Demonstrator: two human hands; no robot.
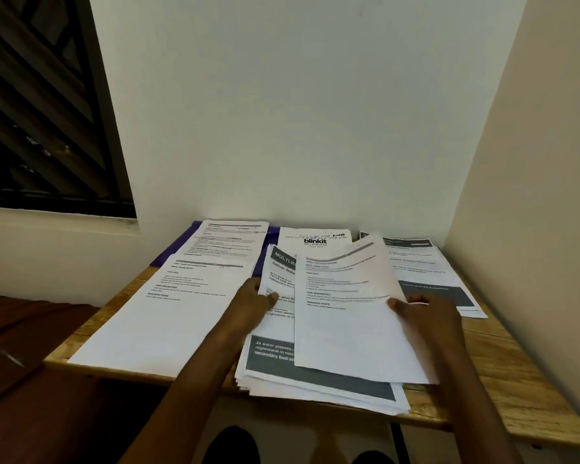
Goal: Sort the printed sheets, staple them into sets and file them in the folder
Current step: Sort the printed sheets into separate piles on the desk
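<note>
Here, wooden table (corner of pale walls), left hand flat on stack, right hand pinching sheet.

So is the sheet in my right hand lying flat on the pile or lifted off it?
Lifted. The right hand pinches the sheet at its edge, far end curling above the pile.

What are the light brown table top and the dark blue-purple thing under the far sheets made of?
The light brown table top looks like wood with a matt finish: grain lines and plank seams show. The dark blue-purple folder under the far printed sheets seems thin, smooth plastic or coated card; too little shows to tell which.
</note>
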